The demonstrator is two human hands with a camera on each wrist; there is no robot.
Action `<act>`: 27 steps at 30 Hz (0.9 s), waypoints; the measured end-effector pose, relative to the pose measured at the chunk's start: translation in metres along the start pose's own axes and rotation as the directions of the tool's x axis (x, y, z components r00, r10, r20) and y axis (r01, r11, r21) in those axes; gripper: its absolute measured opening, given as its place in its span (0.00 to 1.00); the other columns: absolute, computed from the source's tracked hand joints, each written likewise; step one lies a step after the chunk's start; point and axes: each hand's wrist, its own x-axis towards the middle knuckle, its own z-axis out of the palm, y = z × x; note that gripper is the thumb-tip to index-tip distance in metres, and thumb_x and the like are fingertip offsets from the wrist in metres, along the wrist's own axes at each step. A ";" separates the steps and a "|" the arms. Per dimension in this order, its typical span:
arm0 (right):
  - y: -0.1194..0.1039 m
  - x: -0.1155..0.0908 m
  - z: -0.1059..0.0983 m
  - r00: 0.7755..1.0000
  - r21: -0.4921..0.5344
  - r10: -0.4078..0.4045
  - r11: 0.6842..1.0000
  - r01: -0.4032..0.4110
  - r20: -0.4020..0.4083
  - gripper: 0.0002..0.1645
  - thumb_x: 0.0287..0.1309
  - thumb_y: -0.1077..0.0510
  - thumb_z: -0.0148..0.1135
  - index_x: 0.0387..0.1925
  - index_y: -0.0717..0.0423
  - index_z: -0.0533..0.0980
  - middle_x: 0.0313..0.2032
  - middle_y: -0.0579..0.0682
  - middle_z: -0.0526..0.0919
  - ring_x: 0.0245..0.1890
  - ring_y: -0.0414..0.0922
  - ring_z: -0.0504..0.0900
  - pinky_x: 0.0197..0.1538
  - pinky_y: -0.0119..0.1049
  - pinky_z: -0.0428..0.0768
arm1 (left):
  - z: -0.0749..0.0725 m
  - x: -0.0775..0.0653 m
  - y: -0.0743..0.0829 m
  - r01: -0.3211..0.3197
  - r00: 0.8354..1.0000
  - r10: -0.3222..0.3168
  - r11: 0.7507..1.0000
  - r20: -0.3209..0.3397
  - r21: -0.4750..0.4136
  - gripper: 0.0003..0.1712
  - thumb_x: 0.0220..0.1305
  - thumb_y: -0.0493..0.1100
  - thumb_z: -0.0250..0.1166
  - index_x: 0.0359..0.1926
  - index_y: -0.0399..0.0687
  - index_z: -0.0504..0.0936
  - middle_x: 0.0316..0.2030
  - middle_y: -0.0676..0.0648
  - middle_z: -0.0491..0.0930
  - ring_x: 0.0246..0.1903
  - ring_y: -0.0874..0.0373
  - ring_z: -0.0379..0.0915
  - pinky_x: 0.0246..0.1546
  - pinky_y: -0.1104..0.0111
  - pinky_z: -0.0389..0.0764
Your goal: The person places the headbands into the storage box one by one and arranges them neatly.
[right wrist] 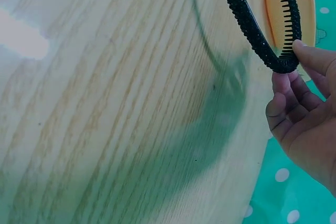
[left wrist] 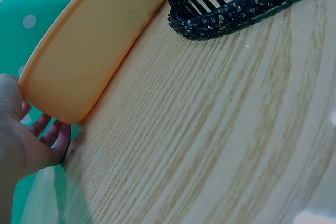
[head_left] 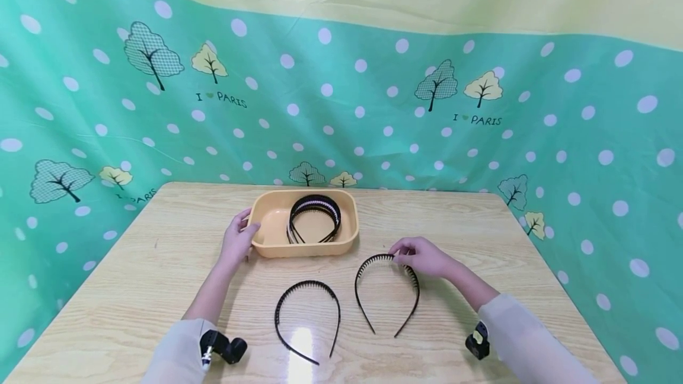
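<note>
My left hand (head_left: 237,242) holds the left end of a peach-coloured plastic tray (head_left: 304,250), thumb over the rim and fingers along the outer wall. Several dark toothed headbands (head_left: 337,212), one with a pale band, stand grouped in the tray's right half. Between thumb and fingers, my right hand (head_left: 424,256) pinches the top of a black toothed headband (head_left: 358,286), its open ends toward me. In the right wrist view that headband (right wrist: 244,19) shows a beaded, glittery surface, with a shadow on the table below it.
Another black headband (head_left: 277,316) lies on the wooden table (head_left: 181,236), in front of the tray and left of the held one. A green and yellow curtain (head_left: 363,117) with dots and trees hangs behind the table and along its sides.
</note>
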 end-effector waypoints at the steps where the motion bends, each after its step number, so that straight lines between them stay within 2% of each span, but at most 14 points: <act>1: -0.001 0.000 0.000 1.000 0.005 0.000 1.000 0.000 -0.004 0.11 0.59 0.59 0.59 0.42 0.59 0.79 0.27 0.49 0.78 0.27 0.38 0.72 0.30 0.28 0.72 | 0.000 0.000 0.000 -0.004 1.000 0.004 1.000 0.000 0.003 0.32 0.68 0.42 0.50 0.71 0.47 0.53 0.63 0.34 0.63 0.57 0.43 0.67 0.32 0.78 0.76; 5: -0.002 0.002 -0.002 1.000 0.030 0.013 0.999 -0.013 -0.017 0.11 0.59 0.59 0.59 0.42 0.60 0.79 0.28 0.49 0.78 0.29 0.38 0.73 0.31 0.28 0.73 | 0.000 0.001 0.000 -0.007 1.000 0.007 1.000 -0.002 0.008 0.32 0.69 0.42 0.50 0.71 0.47 0.53 0.63 0.34 0.63 0.55 0.46 0.67 0.33 0.78 0.76; 10: -0.004 0.003 -0.004 0.999 0.049 0.050 0.998 -0.049 -0.021 0.12 0.60 0.58 0.59 0.42 0.59 0.79 0.28 0.48 0.76 0.29 0.40 0.72 0.30 0.29 0.72 | 0.000 0.001 0.000 -0.015 1.000 0.015 1.000 -0.001 0.003 0.32 0.69 0.43 0.50 0.71 0.47 0.53 0.63 0.34 0.63 0.55 0.43 0.67 0.33 0.78 0.76; 17: -0.012 0.001 -0.009 0.996 0.073 0.079 0.994 -0.076 -0.048 0.13 0.60 0.58 0.58 0.43 0.60 0.79 0.28 0.50 0.76 0.29 0.42 0.70 0.29 0.29 0.70 | 0.001 -0.003 -0.001 -0.064 0.998 0.064 0.998 -0.018 0.008 0.33 0.66 0.45 0.53 0.70 0.44 0.56 0.60 0.30 0.64 0.50 0.47 0.71 0.32 0.76 0.77; 23: -0.013 0.003 -0.012 0.993 0.085 0.080 0.994 -0.074 -0.081 0.14 0.61 0.58 0.57 0.45 0.62 0.78 0.30 0.50 0.77 0.30 0.40 0.71 0.30 0.29 0.72 | -0.001 -0.001 0.000 -0.017 1.000 0.017 1.000 0.003 0.001 0.32 0.68 0.42 0.50 0.71 0.46 0.53 0.63 0.33 0.62 0.56 0.43 0.66 0.34 0.77 0.77; 24: -0.014 0.004 -0.012 0.993 0.089 0.084 0.993 -0.076 -0.087 0.14 0.61 0.58 0.57 0.45 0.62 0.78 0.30 0.50 0.77 0.30 0.41 0.71 0.31 0.29 0.72 | -0.001 -0.003 0.004 -0.005 1.000 0.005 1.000 0.008 -0.006 0.32 0.68 0.41 0.50 0.71 0.46 0.53 0.64 0.33 0.62 0.57 0.42 0.66 0.33 0.78 0.77; 27: -0.016 0.005 -0.014 0.989 0.099 0.104 0.991 -0.094 -0.102 0.14 0.61 0.58 0.57 0.45 0.62 0.78 0.30 0.50 0.76 0.30 0.42 0.70 0.30 0.30 0.71 | -0.001 -0.003 0.004 -0.003 1.000 0.003 1.000 0.009 -0.004 0.32 0.69 0.41 0.50 0.71 0.46 0.52 0.64 0.33 0.62 0.57 0.42 0.65 0.32 0.78 0.76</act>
